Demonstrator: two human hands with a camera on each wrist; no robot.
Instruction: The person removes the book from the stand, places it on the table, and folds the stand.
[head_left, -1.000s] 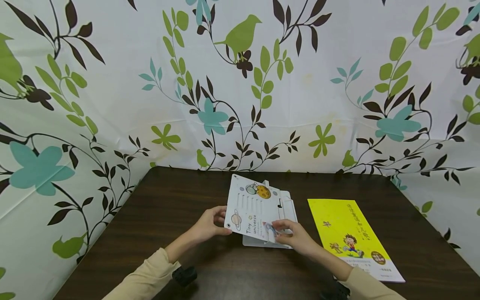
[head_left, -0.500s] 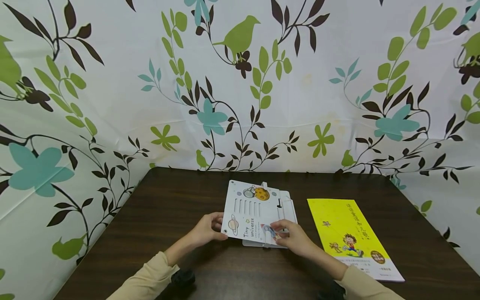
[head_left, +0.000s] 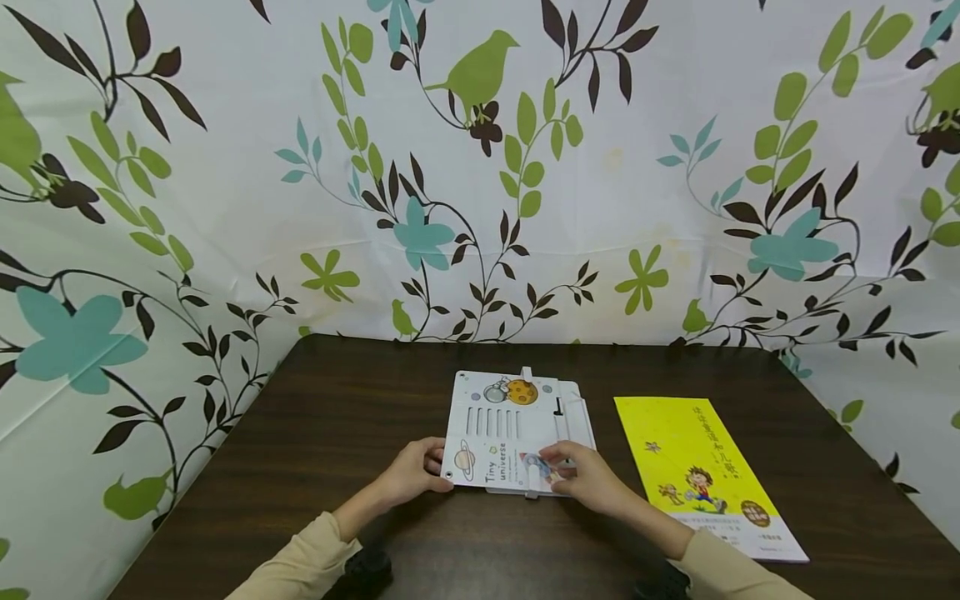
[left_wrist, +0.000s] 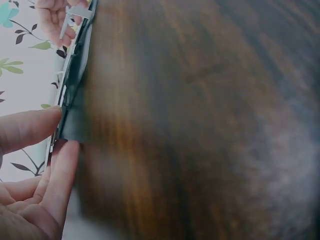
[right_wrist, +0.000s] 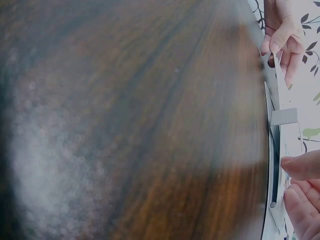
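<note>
A white book stand (head_left: 534,423) with space pictures and the words "Tiny universe" lies nearly flat on the table, one panel over another. My left hand (head_left: 411,475) holds its near left corner, thumb and fingers on either side of the edge, as the left wrist view shows of the same hand (left_wrist: 35,195). My right hand (head_left: 594,479) has bent fingers at the rocket picture near the front right. In the right wrist view, the thumb and fingers (right_wrist: 295,200) grip the stand's panel by a grey clip (right_wrist: 284,117). The underside is mostly hidden.
A yellow book (head_left: 697,475) with a cartoon child on its cover lies to the right of the stand. Dark wood-grain tabletop (head_left: 352,392) surrounds both. Behind the table hangs a white cloth (head_left: 585,200) printed with birds and leaves.
The stand's upper panel has come down from a tilt to lie almost flat over the lower one. My left hand has lowered with it; the right hand stays nearly in place.
</note>
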